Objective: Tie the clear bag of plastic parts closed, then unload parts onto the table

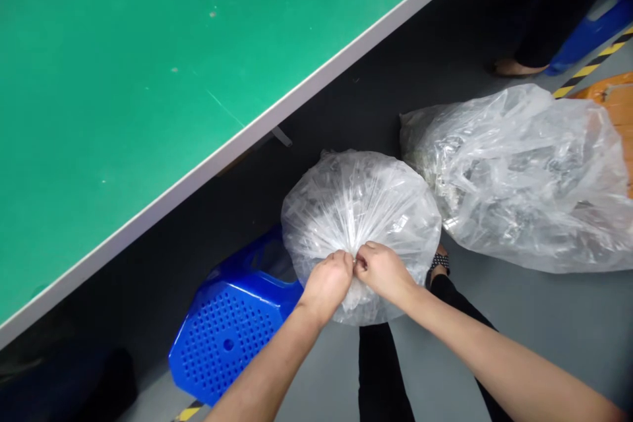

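Grey workshop floor (544, 316) fills the lower right of the view, crossed at the far right corner by yellow-and-black hazard tape (593, 60). Largest in the field is a green work table (148, 79), its matt top lightly scuffed and edged in pale grey, which runs diagonally from the lower left to the upper right. Next in size, a slack clear plastic sack (524, 178), crinkled and glossy, lies on the floor at right with pale contents showing through, its far end against an orange carton (618, 105). A rounded clear plastic bag (361, 211), full and taut, stands between the table edge and the person's dark-trousered legs (380, 369), its film drawn in radiating pleats towards a gathered neck on the near side. Beside it, at lower left, a blue moulded stool (232, 336) with a perforated seat lies tipped on its side. Both hands meet at the neck: the left hand (327, 280) and the right hand (383, 270) are each closed, fingertips pinching the bunched film. Judged from this, the bag is filled and gathered, and the closure at its neck looks in progress; whether a knot is formed cannot be told. Another person's foot (514, 68) shows at upper right.
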Tool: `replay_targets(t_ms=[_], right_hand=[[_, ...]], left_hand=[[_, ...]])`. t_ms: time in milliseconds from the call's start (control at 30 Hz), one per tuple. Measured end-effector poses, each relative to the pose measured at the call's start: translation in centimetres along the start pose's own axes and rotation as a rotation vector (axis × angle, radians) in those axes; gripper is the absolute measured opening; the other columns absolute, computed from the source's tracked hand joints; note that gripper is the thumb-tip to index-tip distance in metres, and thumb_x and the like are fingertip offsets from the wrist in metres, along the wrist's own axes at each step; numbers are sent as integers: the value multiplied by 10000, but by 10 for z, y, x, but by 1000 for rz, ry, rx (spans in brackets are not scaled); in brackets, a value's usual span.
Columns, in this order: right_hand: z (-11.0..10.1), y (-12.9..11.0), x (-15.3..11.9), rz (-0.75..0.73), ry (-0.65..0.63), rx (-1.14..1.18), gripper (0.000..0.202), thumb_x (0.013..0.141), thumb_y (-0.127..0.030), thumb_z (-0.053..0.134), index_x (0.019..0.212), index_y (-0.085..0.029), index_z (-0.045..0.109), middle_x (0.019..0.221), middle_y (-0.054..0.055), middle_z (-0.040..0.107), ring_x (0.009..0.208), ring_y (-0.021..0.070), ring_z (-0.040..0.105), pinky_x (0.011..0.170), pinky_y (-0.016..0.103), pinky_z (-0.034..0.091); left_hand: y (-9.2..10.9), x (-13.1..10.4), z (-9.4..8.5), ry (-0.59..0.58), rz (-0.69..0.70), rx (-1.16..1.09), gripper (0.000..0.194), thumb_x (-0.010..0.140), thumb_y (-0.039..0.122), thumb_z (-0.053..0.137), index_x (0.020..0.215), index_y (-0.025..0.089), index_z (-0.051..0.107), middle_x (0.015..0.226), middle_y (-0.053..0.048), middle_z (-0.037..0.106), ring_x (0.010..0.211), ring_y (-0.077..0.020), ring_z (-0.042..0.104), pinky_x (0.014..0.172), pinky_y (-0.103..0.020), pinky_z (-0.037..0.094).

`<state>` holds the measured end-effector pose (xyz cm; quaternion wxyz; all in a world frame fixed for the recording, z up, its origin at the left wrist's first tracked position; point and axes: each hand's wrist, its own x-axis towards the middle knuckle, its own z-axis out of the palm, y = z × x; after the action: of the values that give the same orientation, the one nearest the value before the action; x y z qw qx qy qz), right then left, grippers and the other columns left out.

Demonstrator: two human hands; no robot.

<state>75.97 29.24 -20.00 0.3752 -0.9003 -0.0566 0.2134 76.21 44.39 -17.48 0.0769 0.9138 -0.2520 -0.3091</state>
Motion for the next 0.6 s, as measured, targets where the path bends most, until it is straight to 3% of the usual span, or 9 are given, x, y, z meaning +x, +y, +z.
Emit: replay_targets(t_ms=[133, 267, 433, 600], right_hand=[[9, 14, -11, 198, 28, 89, 207, 684, 13, 587, 606, -159, 502, 621, -29, 468, 620, 178, 487, 584, 261, 323], [20, 24, -23, 358, -31, 262, 223, 785, -90, 473, 577, -161, 510, 497, -38, 454, 496, 161, 486, 443, 224, 310], [9, 21, -19, 177, -47, 377, 90, 776, -142, 531, 799, -185, 607, 760, -34, 563, 700, 153, 529, 657, 228, 382], [-5, 14, -14, 23, -88, 414, 75, 728, -226, 500, 676, -200, 547, 669, -46, 487, 623, 144, 460, 593, 246, 315]], left_hand=[[2, -3, 2, -17, -36, -54, 97, 913, 109, 407, 906, 142, 497, 854, -57, 529, 702, -219, 568, 643, -333, 539], [5, -8, 6, 57, -98, -387, 71, 897, 106, 455, 933, 160, 483, 908, -30, 511, 788, -188, 554, 734, -301, 496], [8, -6, 11, 270, -116, -770, 176, 782, 30, 484, 854, 187, 515, 897, 2, 442, 868, -158, 491, 815, -273, 408], [7, -1, 10, 216, -189, -961, 118, 731, 72, 519, 754, 184, 488, 846, 18, 406, 827, -141, 460, 766, -252, 374]])
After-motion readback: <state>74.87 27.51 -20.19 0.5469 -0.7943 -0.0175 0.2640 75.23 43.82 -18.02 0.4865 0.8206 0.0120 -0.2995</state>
